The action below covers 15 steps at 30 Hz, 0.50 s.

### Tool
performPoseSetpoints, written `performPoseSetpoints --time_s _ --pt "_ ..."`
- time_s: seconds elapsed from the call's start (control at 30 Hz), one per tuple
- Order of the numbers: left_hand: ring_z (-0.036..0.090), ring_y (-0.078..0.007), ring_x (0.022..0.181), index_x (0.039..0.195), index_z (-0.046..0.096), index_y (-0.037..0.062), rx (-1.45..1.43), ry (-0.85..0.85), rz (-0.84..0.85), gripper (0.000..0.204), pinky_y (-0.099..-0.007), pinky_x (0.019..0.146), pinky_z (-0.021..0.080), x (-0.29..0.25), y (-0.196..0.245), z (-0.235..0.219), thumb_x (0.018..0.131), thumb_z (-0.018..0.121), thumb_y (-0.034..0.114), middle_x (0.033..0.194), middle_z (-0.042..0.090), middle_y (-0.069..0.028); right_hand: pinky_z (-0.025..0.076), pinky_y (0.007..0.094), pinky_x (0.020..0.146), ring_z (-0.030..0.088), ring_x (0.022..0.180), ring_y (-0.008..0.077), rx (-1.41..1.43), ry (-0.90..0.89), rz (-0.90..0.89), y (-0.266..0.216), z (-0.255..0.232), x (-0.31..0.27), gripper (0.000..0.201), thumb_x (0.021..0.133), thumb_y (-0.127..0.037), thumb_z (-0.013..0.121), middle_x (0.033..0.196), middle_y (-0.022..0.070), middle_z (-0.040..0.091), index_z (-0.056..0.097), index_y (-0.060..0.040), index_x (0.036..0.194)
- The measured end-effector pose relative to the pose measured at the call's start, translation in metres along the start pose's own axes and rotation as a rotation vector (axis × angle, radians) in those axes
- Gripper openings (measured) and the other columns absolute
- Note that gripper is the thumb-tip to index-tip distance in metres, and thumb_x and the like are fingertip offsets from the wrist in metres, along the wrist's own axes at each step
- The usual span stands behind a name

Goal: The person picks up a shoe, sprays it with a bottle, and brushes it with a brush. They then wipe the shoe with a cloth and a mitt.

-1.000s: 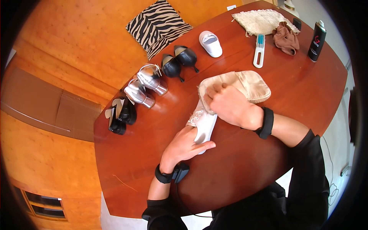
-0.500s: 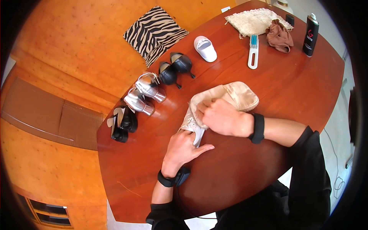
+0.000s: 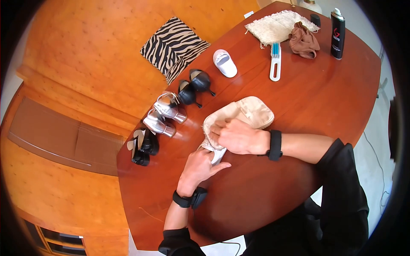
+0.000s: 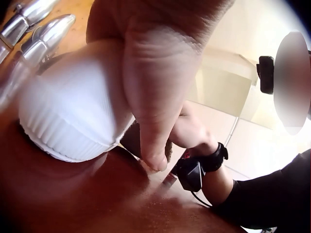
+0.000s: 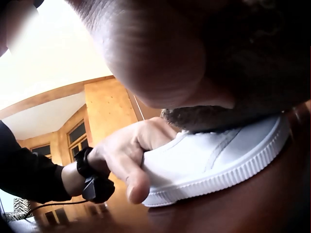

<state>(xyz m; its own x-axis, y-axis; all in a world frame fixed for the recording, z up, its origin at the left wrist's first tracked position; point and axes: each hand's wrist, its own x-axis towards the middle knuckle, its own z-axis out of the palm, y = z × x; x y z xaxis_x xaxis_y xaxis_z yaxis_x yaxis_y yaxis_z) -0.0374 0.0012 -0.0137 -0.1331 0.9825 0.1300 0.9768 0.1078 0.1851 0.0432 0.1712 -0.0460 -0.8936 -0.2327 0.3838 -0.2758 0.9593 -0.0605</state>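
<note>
A white lace-up sneaker (image 5: 194, 167) with a ribbed sole rests on the table. My left hand (image 3: 197, 167) holds it at the heel end, its fingers tucked into the shoe opening and the thumb sticking out to the side. Over the toe end lies a beige satin polishing mitt (image 3: 258, 112) with a fleecy edge. My right hand (image 3: 241, 137) grips this mitt from above with bent fingers and presses it onto the shoe. Most of the shoe's upper is covered by the mitt and hands in the head view; its smooth white heel (image 4: 80, 116) shows in the left wrist view.
Along the far left edge stand black shoes (image 3: 147, 143), silver heels (image 3: 168, 106), black heels (image 3: 198, 81) and a white slide (image 3: 225, 64). Farther right lie a brush (image 3: 275, 64), a cream cloth (image 3: 273, 27) and a brown cloth (image 3: 304, 42), beside a black spray can (image 3: 337, 36).
The right hand and mitt have shifted left and toward the left hand along the sneaker, covering more of it. The whole head view has also turned slightly.
</note>
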Motion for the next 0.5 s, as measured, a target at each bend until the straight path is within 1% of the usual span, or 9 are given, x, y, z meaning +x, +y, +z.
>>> performPoseSetpoints --time_s 0.07,0.13,0.2,0.27,0.33,0.37,0.43,0.47,0.5 --pt "0.057 -0.0353 0.062 0.072 0.062 -0.0013 -0.031 -0.005 -0.038 0.046 -0.0396 0.057 0.047 -0.002 0.002 -0.006 0.072 0.072 0.044 0.066 0.058 -0.0174 0.050 0.0299 0.071 0.058 0.089 0.0206 0.016 0.133 -0.020 0.008 0.003 0.000 0.025 0.067 -0.009 0.060 0.097 0.0080 0.061 0.061 -0.0015 0.091" --pt "0.057 -0.0360 0.071 0.080 0.063 -0.0008 -0.080 -0.123 -0.220 0.042 -0.0390 0.064 0.048 -0.001 0.008 -0.016 0.077 0.069 0.041 0.074 0.060 -0.0179 0.050 0.0308 0.068 0.060 0.085 0.0213 -0.053 -0.093 0.111 0.018 0.004 0.003 0.026 0.067 -0.009 0.060 0.089 0.0083 0.063 0.061 -0.0016 0.092" --pt "0.058 -0.0363 0.077 0.086 0.064 -0.0009 -0.039 -0.214 -0.341 0.043 -0.0400 0.067 0.047 0.001 0.018 -0.029 0.079 0.066 0.042 0.083 0.061 -0.0199 0.051 0.0325 0.064 0.063 0.079 0.0228 -0.063 0.008 0.135 0.028 0.002 -0.001 0.019 0.068 -0.008 0.060 0.080 0.0092 0.064 0.064 -0.0021 0.086" --pt "0.058 -0.0366 0.083 0.093 0.064 -0.0010 0.004 -0.301 -0.456 0.045 -0.0409 0.070 0.047 0.002 0.022 -0.034 0.082 0.063 0.043 0.092 0.061 -0.0219 0.051 0.0339 0.061 0.065 0.073 0.0232 -0.040 -0.114 0.188 0.035 -0.006 -0.002 0.009 0.069 -0.006 0.060 0.077 0.0103 0.065 0.066 -0.0033 0.076" --pt "0.061 -0.0343 0.082 0.101 0.062 -0.0018 -0.268 -0.036 -0.461 0.049 -0.0398 0.072 0.047 -0.002 0.022 -0.032 0.086 0.057 0.045 0.096 0.064 -0.0201 0.051 0.0328 0.062 0.065 0.073 0.0222 -0.003 -0.076 0.188 0.035 -0.013 -0.005 0.007 0.069 -0.005 0.060 0.073 0.0093 0.066 0.067 -0.0049 0.070" --pt "0.061 -0.0343 0.082 0.101 0.062 -0.0018 -0.261 -0.038 -0.462 0.049 -0.0398 0.072 0.047 -0.005 0.014 -0.028 0.086 0.057 0.045 0.096 0.064 -0.0201 0.051 0.0315 0.061 0.066 0.073 0.0204 -0.037 -0.094 0.172 0.032 -0.019 -0.005 0.007 0.070 -0.008 0.062 0.073 0.0070 0.067 0.068 -0.0078 0.069" --pt "0.060 -0.0296 0.096 0.114 0.056 -0.0051 -0.657 -0.110 -0.751 0.058 -0.0370 0.085 0.045 -0.009 0.001 -0.026 0.090 0.051 0.047 0.109 0.062 -0.0181 0.050 0.0301 0.060 0.066 0.073 0.0186 -0.064 -0.108 0.162 0.029 -0.021 -0.006 0.007 0.071 -0.010 0.063 0.074 0.0048 0.068 0.070 -0.0107 0.069" --pt "0.060 -0.0296 0.096 0.114 0.056 -0.0051 -0.652 -0.114 -0.752 0.058 -0.0370 0.085 0.045 -0.007 0.002 -0.026 0.090 0.051 0.047 0.109 0.062 -0.0181 0.050 0.0301 0.060 0.066 0.074 0.0185 -0.058 -0.076 0.156 0.029 -0.019 -0.006 0.007 0.071 -0.011 0.063 0.074 0.0048 0.068 0.070 -0.0109 0.068" --pt "0.057 -0.0275 0.103 0.118 0.052 -0.0071 -0.927 -0.020 -0.838 0.062 -0.0362 0.091 0.041 -0.004 0.006 -0.026 0.091 0.048 0.049 0.114 0.059 -0.0175 0.050 0.0302 0.060 0.066 0.074 0.0185 -0.054 -0.044 0.151 0.029 -0.017 -0.006 0.006 0.070 -0.011 0.064 0.073 0.0048 0.068 0.070 -0.0111 0.068"
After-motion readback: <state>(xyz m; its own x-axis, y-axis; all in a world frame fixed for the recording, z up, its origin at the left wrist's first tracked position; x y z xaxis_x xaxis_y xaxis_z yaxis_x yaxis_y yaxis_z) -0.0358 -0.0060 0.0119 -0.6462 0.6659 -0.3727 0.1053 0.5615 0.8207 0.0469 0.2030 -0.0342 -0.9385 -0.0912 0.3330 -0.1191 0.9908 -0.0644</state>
